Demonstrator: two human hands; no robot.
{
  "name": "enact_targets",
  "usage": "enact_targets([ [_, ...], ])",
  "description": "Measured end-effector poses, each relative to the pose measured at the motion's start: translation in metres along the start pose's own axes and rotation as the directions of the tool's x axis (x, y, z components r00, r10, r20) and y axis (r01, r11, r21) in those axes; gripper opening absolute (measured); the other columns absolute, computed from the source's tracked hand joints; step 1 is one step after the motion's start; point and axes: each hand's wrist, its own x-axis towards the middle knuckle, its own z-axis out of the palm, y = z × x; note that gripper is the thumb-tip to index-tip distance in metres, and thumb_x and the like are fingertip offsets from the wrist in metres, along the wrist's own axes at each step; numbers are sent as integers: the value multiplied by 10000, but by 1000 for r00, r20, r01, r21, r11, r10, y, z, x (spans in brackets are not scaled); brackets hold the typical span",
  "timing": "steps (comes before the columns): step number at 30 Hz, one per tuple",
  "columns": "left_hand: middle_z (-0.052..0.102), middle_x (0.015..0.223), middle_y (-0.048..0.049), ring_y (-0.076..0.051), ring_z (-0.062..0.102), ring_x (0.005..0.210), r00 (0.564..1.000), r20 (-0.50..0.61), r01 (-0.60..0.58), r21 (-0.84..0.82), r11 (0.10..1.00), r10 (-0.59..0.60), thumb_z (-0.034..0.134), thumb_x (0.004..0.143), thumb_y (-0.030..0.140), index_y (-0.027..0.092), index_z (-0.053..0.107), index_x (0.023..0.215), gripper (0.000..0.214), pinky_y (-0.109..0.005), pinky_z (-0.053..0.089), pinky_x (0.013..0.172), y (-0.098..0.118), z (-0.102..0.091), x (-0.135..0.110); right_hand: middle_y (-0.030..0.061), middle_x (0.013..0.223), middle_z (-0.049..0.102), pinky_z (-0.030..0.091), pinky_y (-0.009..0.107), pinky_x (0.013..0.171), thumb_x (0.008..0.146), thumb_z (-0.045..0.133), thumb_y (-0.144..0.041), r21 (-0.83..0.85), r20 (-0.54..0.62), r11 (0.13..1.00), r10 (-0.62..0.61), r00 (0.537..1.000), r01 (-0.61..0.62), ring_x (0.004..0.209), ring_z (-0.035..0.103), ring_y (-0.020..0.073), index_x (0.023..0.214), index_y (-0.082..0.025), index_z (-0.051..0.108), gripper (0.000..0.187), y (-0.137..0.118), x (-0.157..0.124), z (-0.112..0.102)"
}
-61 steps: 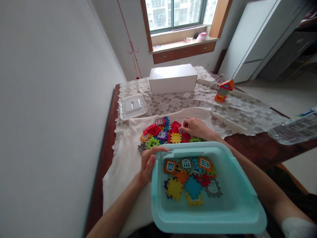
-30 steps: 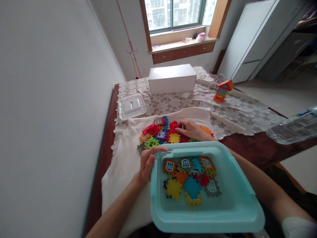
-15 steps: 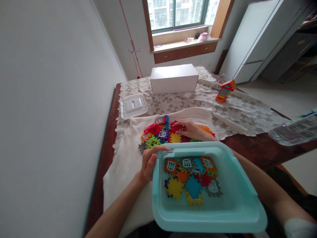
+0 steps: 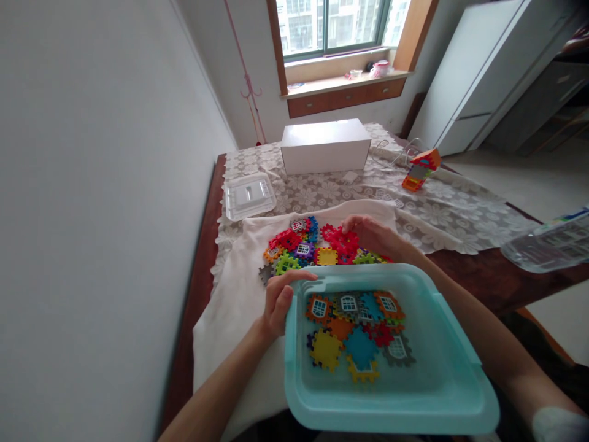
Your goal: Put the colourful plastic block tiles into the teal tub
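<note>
My left hand (image 4: 278,302) grips the far left corner of a teal plastic tub (image 4: 442,374) that holds water and several coloured interlocking tiles (image 4: 356,334). A pile of the same tiles (image 4: 299,248) lies on a white cloth (image 4: 232,307) just beyond the tub. Over the right side of that pile, my right hand (image 4: 375,234) is closed on a red tile (image 4: 343,238) with toothed edges.
A white box (image 4: 325,146) stands at the table's far end, a clear plastic lid (image 4: 249,195) to its left, a small built tile house (image 4: 418,169) to its right. A clear container (image 4: 550,244) sits at the right edge. A wall runs along the left.
My right hand has shifted right over the pile and lifted a red tile off it. The left hand and the tub have stayed put.
</note>
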Motion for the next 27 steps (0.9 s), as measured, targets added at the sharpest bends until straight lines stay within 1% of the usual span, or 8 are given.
enact_targets([
  [5, 831, 948, -127, -233, 728, 733, 1000, 10, -7, -10, 1000, 7, 400, 1104, 548, 132, 807, 1079, 583, -344, 531, 698, -3, 0, -1, 171, 975, 787, 575, 522, 959, 759, 498, -1029, 33, 409, 998, -57, 911, 47, 1046, 730, 358, 769, -231, 803, 854, -4, -7, -6],
  [7, 834, 963, -131, -234, 734, 751, 1000, 2, -16, -9, 1000, 16, 408, 1104, 542, 129, 809, 1074, 576, -340, 536, 710, -5, -1, -2, 183, 975, 804, 565, 547, 985, 739, 498, -1048, 3, 469, 997, -65, 881, 72, 1094, 736, 382, 683, -236, 792, 865, -3, -6, -9],
  [11, 833, 955, -127, -233, 726, 738, 1000, 2, -3, 1, 1000, 3, 412, 1102, 528, 137, 814, 1072, 562, -340, 527, 702, -5, -1, -2, 162, 1042, 823, 559, 551, 1055, 809, 450, -1025, 23, 273, 997, -73, 959, 70, 1147, 739, 371, 661, -243, 754, 852, -1, -2, -7],
  [13, 834, 952, -127, -235, 725, 735, 1000, 9, -5, -4, 1000, 5, 412, 1100, 533, 139, 814, 1077, 564, -343, 524, 698, -4, -1, -2, 136, 1076, 824, 569, 527, 1072, 924, 485, -901, -16, 88, 996, -87, 992, 89, 1110, 754, 333, 846, -240, 801, 737, 3, 3, -3],
  [16, 836, 953, -129, -234, 729, 737, 1000, 7, -8, -12, 1000, 8, 409, 1103, 529, 140, 814, 1073, 563, -344, 529, 707, -4, -1, -1, 133, 1350, 764, 518, 540, 1169, 980, 612, -724, -369, -94, 924, -147, 985, 102, 1280, 701, 331, 1290, -254, 763, 583, 18, 10, 7],
  [18, 837, 957, -131, -238, 734, 746, 1000, 0, 0, -2, 1000, 0, 410, 1105, 530, 141, 817, 1065, 564, -350, 538, 722, -4, 0, -2, 136, 1613, 592, 370, 600, 1297, 946, 707, -671, -626, -79, 775, -165, 983, 80, 1518, 525, 367, 1543, -280, 605, 721, 30, 13, 12],
  [21, 843, 992, -134, -251, 756, 806, 1000, -9, 1, 5, 1000, -1, 415, 1109, 517, 146, 822, 1076, 552, -357, 554, 768, -4, 0, -2, 129, 1725, 456, 190, 650, 1365, 923, 769, -626, -792, 43, 603, -102, 994, 96, 1641, 340, 398, 1629, -289, 511, 824, 41, 14, 14],
  [27, 844, 985, -130, -246, 759, 800, 1000, -12, -17, 3, 1000, 17, 412, 1108, 519, 145, 825, 1068, 559, -354, 559, 775, -5, 0, -2, 108, 1457, 699, 444, 559, 1244, 998, 708, -499, -729, 123, 661, -129, 984, 177, 1416, 599, 341, 1363, -284, 719, 424, 39, 13, 9],
])
